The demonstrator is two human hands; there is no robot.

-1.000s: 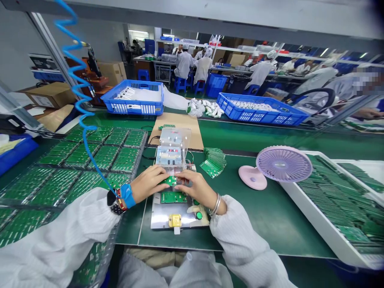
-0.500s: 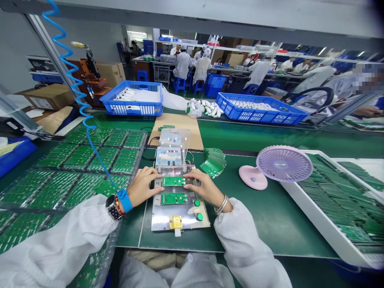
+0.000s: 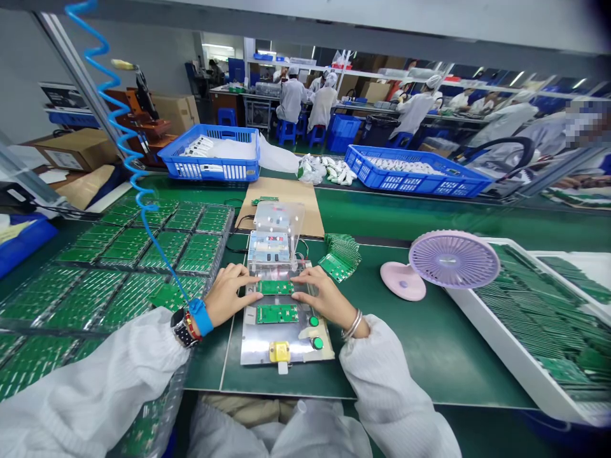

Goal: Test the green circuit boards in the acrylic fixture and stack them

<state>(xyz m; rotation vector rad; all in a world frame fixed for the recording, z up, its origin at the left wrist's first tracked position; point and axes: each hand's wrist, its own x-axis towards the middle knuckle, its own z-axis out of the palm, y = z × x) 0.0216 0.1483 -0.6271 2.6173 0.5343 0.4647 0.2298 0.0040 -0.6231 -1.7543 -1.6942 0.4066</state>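
A metal test fixture [image 3: 260, 346] lies on the green mat in front of me, with a clear plastic head [image 3: 277, 238] at its far end. Two small green circuit boards sit in it: the upper board [image 3: 275, 287] and the lower board [image 3: 277, 313]. My left hand [image 3: 229, 294] rests at the upper board's left end, fingertips touching it. My right hand [image 3: 321, 296] rests at its right end, fingers stretched flat. Neither hand grips anything. Two green buttons [image 3: 314, 332] and a yellow latch [image 3: 279, 351] are on the fixture's near part.
Trays of green boards [image 3: 143, 254] fill the left. A loose pile of boards [image 3: 341, 256] lies right of the fixture, then a pink desk fan [image 3: 449, 261] and a white tray of boards [image 3: 534, 318]. Blue baskets [image 3: 210, 156] stand beyond. A blue coiled hose [image 3: 124, 146] hangs left. Other people work behind.
Both hands moved apart from the middle of the upper board to its two ends, uncovering it. Since half a second ago they have hardly moved.
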